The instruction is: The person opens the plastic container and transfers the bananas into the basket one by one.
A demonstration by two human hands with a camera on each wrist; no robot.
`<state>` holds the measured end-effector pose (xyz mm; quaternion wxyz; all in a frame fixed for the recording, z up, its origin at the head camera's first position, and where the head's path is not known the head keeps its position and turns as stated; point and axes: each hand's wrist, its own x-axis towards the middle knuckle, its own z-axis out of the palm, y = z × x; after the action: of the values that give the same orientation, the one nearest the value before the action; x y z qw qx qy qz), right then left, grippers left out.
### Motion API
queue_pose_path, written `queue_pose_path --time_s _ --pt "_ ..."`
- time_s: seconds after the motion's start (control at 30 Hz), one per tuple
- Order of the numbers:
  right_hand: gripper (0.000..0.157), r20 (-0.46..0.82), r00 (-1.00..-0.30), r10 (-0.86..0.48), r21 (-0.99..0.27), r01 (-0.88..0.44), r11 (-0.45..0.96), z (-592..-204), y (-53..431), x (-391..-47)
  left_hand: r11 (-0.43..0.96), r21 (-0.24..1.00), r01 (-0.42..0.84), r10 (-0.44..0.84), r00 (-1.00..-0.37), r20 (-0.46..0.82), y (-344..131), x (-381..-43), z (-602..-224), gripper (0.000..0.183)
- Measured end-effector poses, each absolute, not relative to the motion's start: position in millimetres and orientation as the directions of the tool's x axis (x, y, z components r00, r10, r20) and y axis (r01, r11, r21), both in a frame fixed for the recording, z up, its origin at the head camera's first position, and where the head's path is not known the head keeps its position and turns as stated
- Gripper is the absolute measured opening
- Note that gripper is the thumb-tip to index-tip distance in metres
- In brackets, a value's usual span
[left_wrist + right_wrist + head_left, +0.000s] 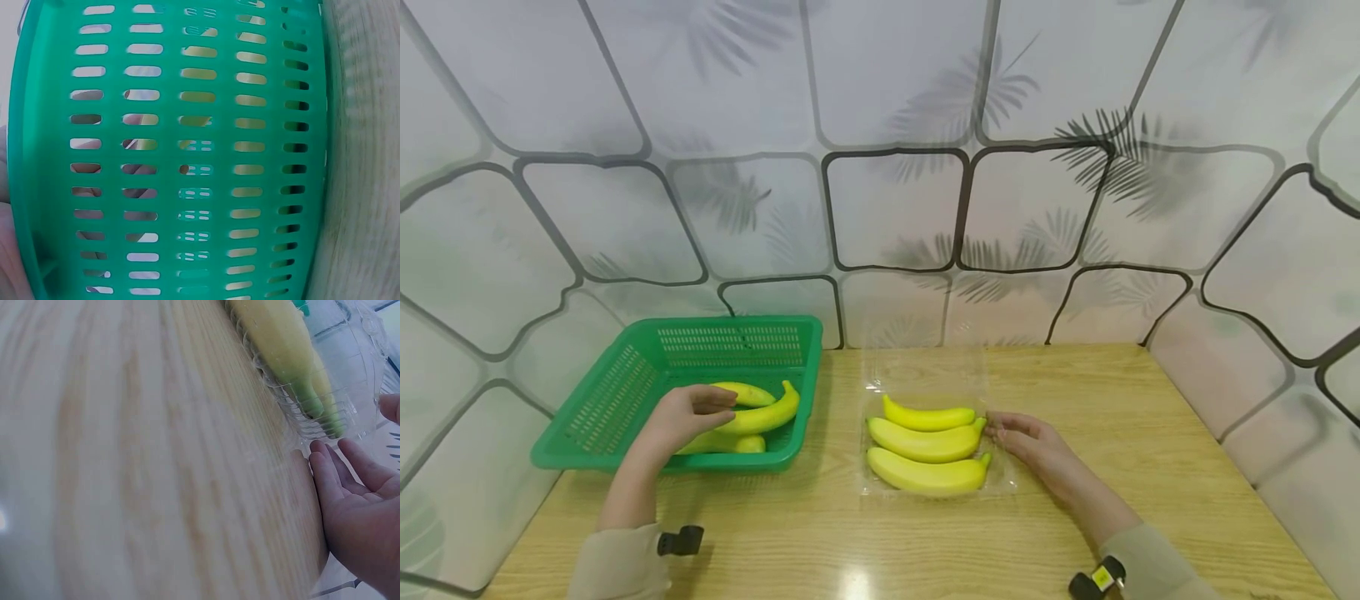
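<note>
My left hand (685,417) is over the green plastic basket (816,375), its thumb and fingers apart and overlapping the yellow bananas (767,418) inside. Through the slots of the basket wall (165,156) in the left wrist view, parts of bananas show. Three bananas (928,444) lie side by side in a clear plastic clamshell box (1000,479), its lid (923,367) standing up behind them. At the box's right side is my right hand (1037,446), fingertips right at the wall, fingers loosely extended. In the right wrist view, green-tipped bananas (281,350) show through the plastic.
The wooden table (1075,383) carries both basket and box, with the basket at the left. A pale patterned curtain-like wall (895,208) rises behind and along both sides. Small dark devices (681,540) are strapped at both wrists.
</note>
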<state>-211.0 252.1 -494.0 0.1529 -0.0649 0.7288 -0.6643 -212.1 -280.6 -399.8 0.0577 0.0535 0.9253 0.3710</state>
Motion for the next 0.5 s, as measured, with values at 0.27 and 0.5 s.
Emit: queue_pose_path --time_s 0.27,0.5 --pt "0.063 -0.145 -0.945 -0.292 -0.988 0.12 0.101 -494.1 251.2 -211.1 0.714 0.697 0.071 0.13 -0.991 -0.031 -278.9 -212.0 -399.3 0.04" --pt "0.064 -0.142 -0.945 -0.294 -0.988 0.117 0.101 -494.4 251.3 -211.2 0.709 0.702 0.069 0.127 -0.991 -0.031 -278.2 -212.6 -397.0 0.042"
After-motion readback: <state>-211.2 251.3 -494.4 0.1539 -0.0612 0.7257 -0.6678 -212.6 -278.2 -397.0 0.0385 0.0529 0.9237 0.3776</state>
